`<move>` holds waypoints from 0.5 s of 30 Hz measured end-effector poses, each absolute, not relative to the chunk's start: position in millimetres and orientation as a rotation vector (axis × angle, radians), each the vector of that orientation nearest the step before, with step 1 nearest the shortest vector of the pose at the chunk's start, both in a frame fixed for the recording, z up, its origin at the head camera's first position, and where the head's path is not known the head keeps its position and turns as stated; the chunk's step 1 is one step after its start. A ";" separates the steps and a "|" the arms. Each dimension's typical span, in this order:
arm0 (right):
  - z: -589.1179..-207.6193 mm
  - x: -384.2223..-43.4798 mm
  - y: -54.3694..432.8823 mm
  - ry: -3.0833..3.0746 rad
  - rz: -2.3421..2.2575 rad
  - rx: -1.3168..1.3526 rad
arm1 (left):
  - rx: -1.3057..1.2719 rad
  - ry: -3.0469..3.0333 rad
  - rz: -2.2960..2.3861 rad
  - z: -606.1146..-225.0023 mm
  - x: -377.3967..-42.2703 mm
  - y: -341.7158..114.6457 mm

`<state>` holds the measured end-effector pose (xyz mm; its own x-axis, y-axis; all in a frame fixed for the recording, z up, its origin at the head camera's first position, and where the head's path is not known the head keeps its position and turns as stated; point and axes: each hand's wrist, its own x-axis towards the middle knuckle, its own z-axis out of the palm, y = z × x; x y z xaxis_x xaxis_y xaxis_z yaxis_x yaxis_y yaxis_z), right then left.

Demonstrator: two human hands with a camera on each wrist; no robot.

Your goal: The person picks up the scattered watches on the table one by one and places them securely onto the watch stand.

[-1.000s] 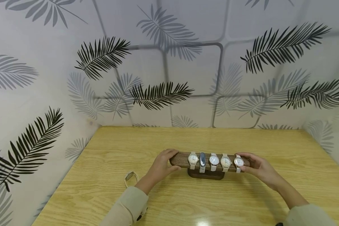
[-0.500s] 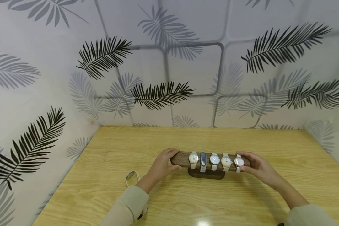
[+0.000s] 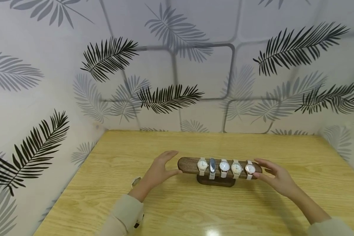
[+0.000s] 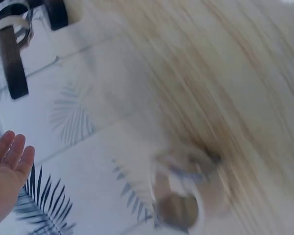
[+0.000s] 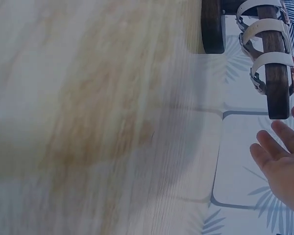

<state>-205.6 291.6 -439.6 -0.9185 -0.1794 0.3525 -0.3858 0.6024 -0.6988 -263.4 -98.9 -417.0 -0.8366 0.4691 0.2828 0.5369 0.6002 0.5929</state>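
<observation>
A dark wooden watch stand point(image 3: 188, 165) stands mid-table on a short base. Its bar carries several pale-strapped watches point(image 3: 224, 167) and one dark band point(image 3: 212, 166). My left hand point(image 3: 160, 168) hovers just left of the bar's end, fingers spread and straight, holding nothing. At the bar's right end my right hand point(image 3: 275, 177) is also open, fingertips a little apart from the wood. In the left wrist view the bar's end point(image 4: 12, 63) and my fingers point(image 4: 10, 159) appear, blurred. The right wrist view has the bar point(image 5: 276, 63) with white straps above my fingers point(image 5: 279, 156).
A loose pale-strapped watch point(image 3: 135, 182) lies on the wooden table point(image 3: 194, 209) by my left wrist, blurred in the left wrist view point(image 4: 186, 191). Leaf-patterned walls point(image 3: 171, 65) close in the table at the back and both sides.
Both hands have let go of the stand's bar ends and drawn outward, fingers opening. The stand stays where it was.
</observation>
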 end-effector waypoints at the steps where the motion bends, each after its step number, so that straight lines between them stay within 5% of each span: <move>1: -439.4 -204.0 291.7 -2.589 1.188 0.440 | -0.847 -2.698 -1.063 -415.4 -262.5 -106.3; 15: -445.5 -197.9 297.5 -2.558 1.123 0.495 | -0.614 -2.797 -0.948 -430.8 -246.9 -205.2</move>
<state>-197.9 297.5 -445.5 -0.8945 -0.1885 0.4053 -0.4260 0.6342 -0.6452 -246.9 -205.2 -430.8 -0.9097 0.3367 0.2430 0.4150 0.7206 0.5553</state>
